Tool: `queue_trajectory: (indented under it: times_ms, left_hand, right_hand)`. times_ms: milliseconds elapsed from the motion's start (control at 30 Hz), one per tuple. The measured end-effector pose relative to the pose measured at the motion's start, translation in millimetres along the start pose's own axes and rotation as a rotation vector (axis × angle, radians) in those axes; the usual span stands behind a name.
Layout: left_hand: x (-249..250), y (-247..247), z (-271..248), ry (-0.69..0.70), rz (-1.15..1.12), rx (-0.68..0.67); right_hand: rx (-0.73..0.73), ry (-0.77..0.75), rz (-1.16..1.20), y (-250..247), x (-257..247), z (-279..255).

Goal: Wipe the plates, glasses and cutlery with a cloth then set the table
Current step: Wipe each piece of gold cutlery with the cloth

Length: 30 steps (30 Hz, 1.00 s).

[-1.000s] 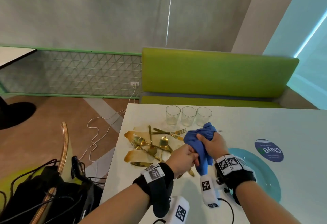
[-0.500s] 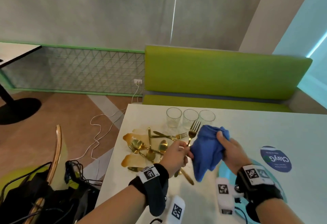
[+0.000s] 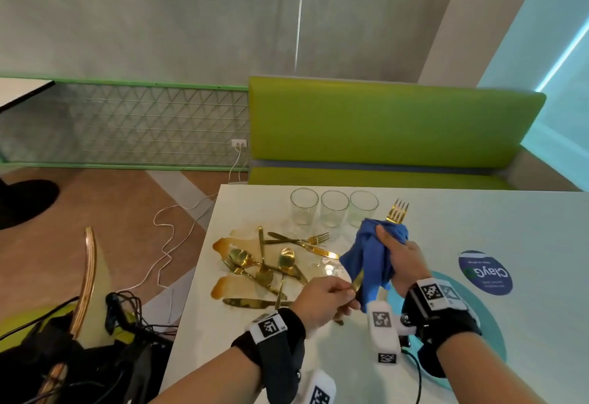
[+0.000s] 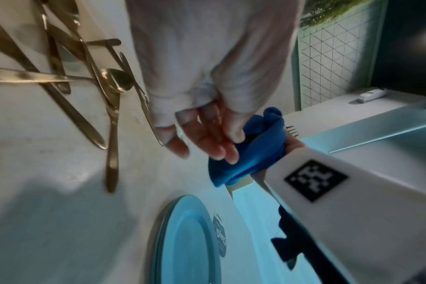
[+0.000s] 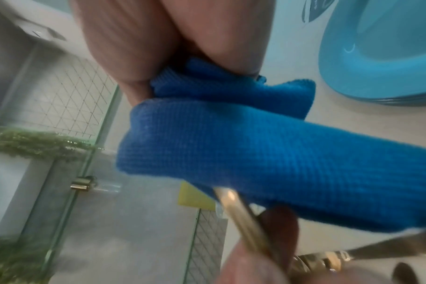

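While 1 fork [image 3: 397, 211] wiped, 3 glasses [image 3: 334, 209], 1 cloth [image 3: 369, 260]

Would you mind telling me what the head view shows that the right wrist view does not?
Only the head view shows the three glasses, the fork's tines sticking out above the cloth, and the loose gold cutlery lying in brown spills. Only the right wrist view shows the cloth's ribbed weave close up. Both show the blue cloth wrapped round the fork, and the blue plate.
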<state>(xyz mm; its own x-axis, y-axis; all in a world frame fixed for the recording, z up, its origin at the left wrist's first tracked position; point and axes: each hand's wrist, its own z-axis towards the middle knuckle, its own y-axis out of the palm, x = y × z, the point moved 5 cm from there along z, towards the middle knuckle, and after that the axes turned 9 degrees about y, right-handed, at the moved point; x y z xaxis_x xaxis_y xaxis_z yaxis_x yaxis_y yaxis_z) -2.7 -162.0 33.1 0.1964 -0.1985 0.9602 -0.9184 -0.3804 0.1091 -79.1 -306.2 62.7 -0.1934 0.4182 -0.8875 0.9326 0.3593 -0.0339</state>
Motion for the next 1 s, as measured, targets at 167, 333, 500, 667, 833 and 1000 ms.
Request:
queue_trajectory:
  times_ms: [167, 333, 500, 667, 833, 1000]
  left_hand:
    - [4, -4, 5, 0.059, 0.087, 0.075]
    - [-10, -12, 0, 0.041, 0.208, 0.046]
    - [2, -44, 8, 0.067, 0.343, 0.168]
    - [-19, -34, 2, 0.041, 0.278, 0.158]
    - [-29, -47, 2, -0.010, 0.136, 0.303]
    - [-24, -99, -4, -0.024, 0.107, 0.534]
  right_hand:
    - [-0.101, -0.072, -0.190, 21, 29, -18]
    - [-0.185, -0.140, -0.477, 24, 39, -24]
    - [-0.275, -0.111, -0.790, 16, 44, -27]
    - [-0.460, -0.103, -0.932, 33, 84, -55]
    - [-0.522, -0.105, -0.984, 41, 87, -59]
    - [-0.388, -0.048, -1.007, 11, 82, -43]
